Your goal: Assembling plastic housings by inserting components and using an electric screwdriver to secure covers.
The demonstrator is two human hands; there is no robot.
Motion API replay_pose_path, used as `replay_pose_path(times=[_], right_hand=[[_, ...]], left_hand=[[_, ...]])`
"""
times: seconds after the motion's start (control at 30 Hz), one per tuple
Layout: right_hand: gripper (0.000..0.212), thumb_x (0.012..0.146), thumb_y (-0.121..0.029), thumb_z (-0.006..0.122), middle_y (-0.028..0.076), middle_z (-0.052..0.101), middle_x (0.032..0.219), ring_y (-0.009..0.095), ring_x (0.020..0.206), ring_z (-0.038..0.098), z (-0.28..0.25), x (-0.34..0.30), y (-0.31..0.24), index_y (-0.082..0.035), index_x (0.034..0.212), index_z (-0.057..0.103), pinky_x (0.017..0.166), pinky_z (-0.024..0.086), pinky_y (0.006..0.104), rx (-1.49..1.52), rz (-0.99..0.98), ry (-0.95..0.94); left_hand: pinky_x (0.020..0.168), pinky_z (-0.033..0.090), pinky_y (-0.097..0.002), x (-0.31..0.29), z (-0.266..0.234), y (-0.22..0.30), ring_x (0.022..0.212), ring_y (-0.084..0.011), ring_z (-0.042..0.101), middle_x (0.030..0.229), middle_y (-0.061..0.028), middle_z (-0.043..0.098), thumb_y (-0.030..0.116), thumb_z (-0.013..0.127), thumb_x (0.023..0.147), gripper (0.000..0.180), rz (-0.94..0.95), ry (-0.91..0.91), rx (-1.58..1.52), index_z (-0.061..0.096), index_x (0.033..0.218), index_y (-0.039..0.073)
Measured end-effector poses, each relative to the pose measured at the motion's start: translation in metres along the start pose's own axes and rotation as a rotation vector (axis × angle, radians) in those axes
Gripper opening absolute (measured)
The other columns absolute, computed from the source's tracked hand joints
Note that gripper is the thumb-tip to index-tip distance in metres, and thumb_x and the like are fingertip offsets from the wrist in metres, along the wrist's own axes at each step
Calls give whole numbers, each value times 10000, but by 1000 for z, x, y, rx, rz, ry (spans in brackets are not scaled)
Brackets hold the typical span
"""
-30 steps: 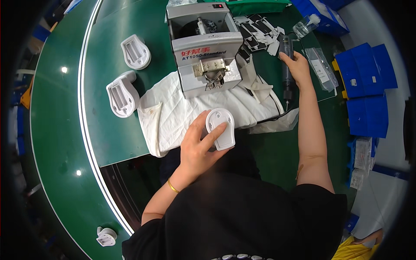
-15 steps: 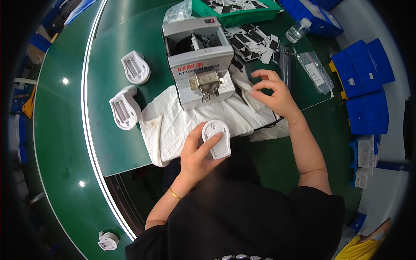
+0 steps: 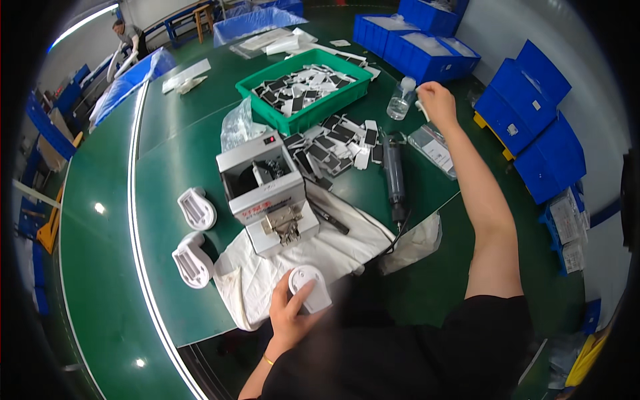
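Note:
My left hand point(image 3: 289, 319) grips a white plastic housing point(image 3: 310, 288), rounded at one end, with the thumb laid across its face. Out at the far right, my right hand point(image 3: 438, 105) is closed beside a clear bottle point(image 3: 401, 100) with a white top. A small white piece shows under its fingers, too small to name. Ahead of my left hand stands a grey machine point(image 3: 261, 179) with an open hopper, resting on a white cloth point(image 3: 347, 243). Two similar white housings with open compartments, one farther point(image 3: 197, 209) and one nearer point(image 3: 193, 262), lie left of the machine.
A green tray point(image 3: 303, 120) full of black-and-white flat pieces stands behind the machine, with loose pieces point(image 3: 337, 147) in front of it. An electric screwdriver point(image 3: 395, 177) lies right of them, near a plastic bag point(image 3: 433, 150). Blue bins point(image 3: 427, 57) line the back. Another person point(image 3: 130, 39) works far left.
My right hand has left the cloth and reached far right to the bottle, its fingers now closed. My left hand keeps the housing. The view has tilted up, showing more of the room.

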State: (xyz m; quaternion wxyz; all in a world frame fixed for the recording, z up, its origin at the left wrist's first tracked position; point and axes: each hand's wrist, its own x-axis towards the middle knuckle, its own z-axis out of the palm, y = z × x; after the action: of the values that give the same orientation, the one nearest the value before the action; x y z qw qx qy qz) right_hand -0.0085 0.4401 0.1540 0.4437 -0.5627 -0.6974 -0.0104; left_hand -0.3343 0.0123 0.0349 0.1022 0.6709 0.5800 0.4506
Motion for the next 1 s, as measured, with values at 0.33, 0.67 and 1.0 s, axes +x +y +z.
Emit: replay_pose_path(times=[0.33,0.67,1.0], right_hand=[[195,894,-134,576,136,662,1032,328,1045,617,49,77,48,-116,1009,732,915,490,438,-426,-289,-267],[203,813,41,551,156,617,945,345,1016,596,42,65,51,-35,924,703,887,481,418,-391,-361,-296],[265,963,-227,541,154,694,1119,324,1048,660,35,106,76,-120,1132,715,889,508,390,-424,-416,-243]], left_hand=[[928,513,-426,4,-1,-11,1109,-391,617,1260,-245,575,230,955,516,702,36,-11,57,686,1149,88],[896,525,-411,-4,2,0,1114,-368,612,1254,-212,602,175,907,541,620,2,22,1,720,1132,160],[953,497,-413,7,-1,-5,1174,-397,582,1341,-248,544,212,914,600,638,4,3,7,697,1196,147]])
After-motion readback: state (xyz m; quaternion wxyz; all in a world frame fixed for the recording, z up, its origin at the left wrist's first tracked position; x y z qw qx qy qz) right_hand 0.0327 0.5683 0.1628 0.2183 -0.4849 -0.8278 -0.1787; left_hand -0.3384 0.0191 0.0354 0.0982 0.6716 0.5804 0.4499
